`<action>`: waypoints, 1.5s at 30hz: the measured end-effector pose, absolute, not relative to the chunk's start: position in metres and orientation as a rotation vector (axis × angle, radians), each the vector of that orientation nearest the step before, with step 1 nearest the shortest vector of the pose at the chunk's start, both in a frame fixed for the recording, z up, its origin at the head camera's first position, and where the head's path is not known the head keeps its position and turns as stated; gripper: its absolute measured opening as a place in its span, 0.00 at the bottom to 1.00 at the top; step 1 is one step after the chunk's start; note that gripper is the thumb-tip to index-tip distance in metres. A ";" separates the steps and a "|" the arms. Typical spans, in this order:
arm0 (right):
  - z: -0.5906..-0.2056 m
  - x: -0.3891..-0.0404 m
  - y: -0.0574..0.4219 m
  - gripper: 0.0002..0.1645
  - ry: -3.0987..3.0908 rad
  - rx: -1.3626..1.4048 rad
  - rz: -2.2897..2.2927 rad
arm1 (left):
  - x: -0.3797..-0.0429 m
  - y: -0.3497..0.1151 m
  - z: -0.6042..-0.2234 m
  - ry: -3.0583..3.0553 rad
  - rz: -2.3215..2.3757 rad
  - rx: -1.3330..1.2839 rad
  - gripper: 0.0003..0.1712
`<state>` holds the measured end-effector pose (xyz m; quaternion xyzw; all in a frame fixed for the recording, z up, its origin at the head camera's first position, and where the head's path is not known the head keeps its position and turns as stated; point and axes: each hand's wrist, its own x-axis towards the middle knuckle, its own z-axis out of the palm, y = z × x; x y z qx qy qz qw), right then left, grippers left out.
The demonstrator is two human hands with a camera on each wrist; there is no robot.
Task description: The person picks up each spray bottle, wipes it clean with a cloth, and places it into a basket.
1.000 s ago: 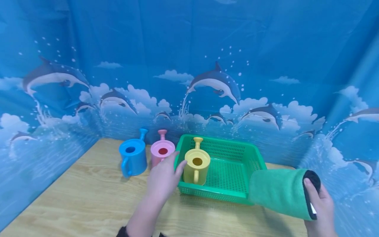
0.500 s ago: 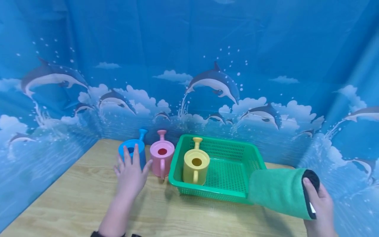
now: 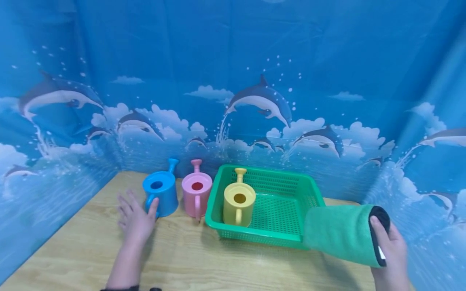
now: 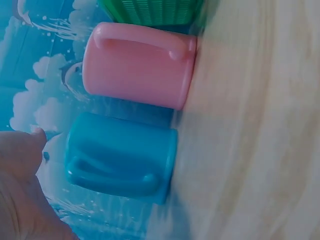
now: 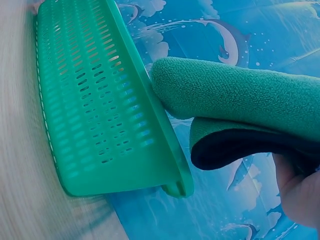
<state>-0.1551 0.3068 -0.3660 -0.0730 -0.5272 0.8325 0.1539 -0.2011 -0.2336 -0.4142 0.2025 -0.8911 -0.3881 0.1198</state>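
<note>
My left hand (image 3: 137, 220) is spread just left of a blue watering can (image 3: 165, 198), its thumb by the can's handle; whether they touch I cannot tell. In the left wrist view that blue can (image 4: 120, 155) stands apart from the thumb. A pink watering can (image 3: 196, 202) is to its right. A yellow watering can (image 3: 233, 210) stands upright in the left part of a green basket (image 3: 262, 233). My right hand (image 3: 393, 250) grips a folded green towel (image 3: 338, 230) with dark edging, over the basket's right end. The right wrist view shows the towel (image 5: 235, 95) by the basket rim.
All of it is on a light wooden table (image 3: 204, 266). A blue curtain (image 3: 204, 48) printed with dolphins rises behind and along both sides, close behind the cans and the basket.
My left hand has moved left, from near the basket's left edge, over the blue can, to its left side. My right hand keeps the towel in nearly the same place.
</note>
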 end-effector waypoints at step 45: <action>-0.365 -0.156 0.296 0.12 -1.426 -0.179 2.287 | -0.214 -0.249 -0.433 -2.559 -1.559 0.498 0.37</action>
